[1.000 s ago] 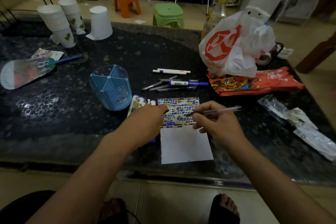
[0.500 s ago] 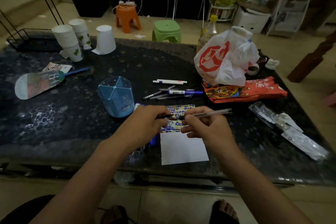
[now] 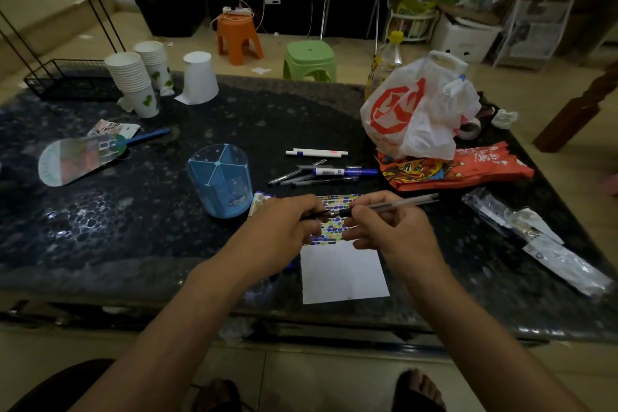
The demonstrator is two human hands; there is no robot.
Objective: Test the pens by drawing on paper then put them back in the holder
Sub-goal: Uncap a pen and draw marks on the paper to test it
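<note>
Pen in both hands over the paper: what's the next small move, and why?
Probably seat the cap on the tip. The right hand holds the clear pen level, the left hand pinches the dark cap at its tip, and a small gap seems to remain. After that, the blue holder.

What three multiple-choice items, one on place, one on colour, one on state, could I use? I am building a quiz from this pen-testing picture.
1. Where is the blue plastic pen holder?
A. left of the white paper sheet
B. on the green stool
C. inside the plastic bag

2. What colour is the print on the white plastic bag?
A. green
B. red
C. black

3. What does the right hand hold?
A. nothing
B. a cup
C. a clear-barrelled pen

Key: 1 A, the holder stands on the table beside the sheet; 2 B, red marking shows; 3 C, fingers pinch the pen, and the left hand grips its other end.
</note>
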